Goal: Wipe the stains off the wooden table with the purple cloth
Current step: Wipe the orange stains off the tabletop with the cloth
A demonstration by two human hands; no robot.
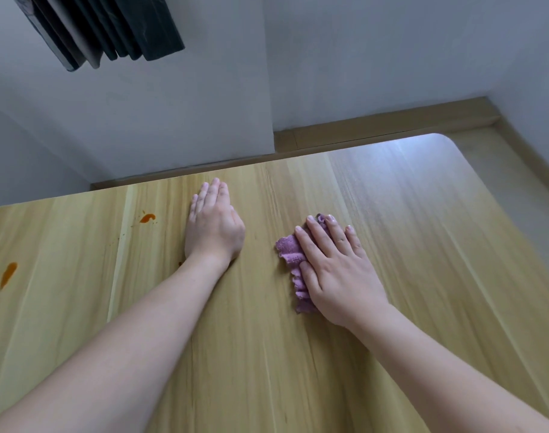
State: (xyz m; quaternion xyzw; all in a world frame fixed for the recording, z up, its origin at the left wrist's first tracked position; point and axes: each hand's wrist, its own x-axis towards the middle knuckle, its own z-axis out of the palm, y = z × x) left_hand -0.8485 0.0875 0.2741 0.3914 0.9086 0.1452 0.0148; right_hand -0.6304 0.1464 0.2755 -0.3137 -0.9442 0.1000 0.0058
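The fingers point(313, 242) of the right hand point(335, 270) are stretched out straight and a little spread, pressing flat down on the purple cloth point(290, 260), with the thumb laid along the cloth's near edge. The cloth is bunched up under that palm, so only its ruffled left side and a small tuft between the fingertips peek out; it lies on the wooden table point(423, 229) a bit right of the middle, touching the surface. Just to the left, well apart from the cloth, the left hand point(212, 226) rests flat on the bare wood, its fingers straight and held close together, pointing toward the far edge and holding nothing. Both bare forearms reach in from the near side. Further left there is an orange stain point(147, 218) near the far edge, with a few small specks around it, and a second, longer orange smear point(8, 274) close to the table's left side; neither is touched by a hand or the cloth. The tabletop is pale with lengthwise grain and a rounded far right corner that catches a bright glare. Beyond it stands a white wall point(376, 57), with a wooden skirting board point(388, 125) along the floor, and dark slats point(101, 26) hang at the upper left.
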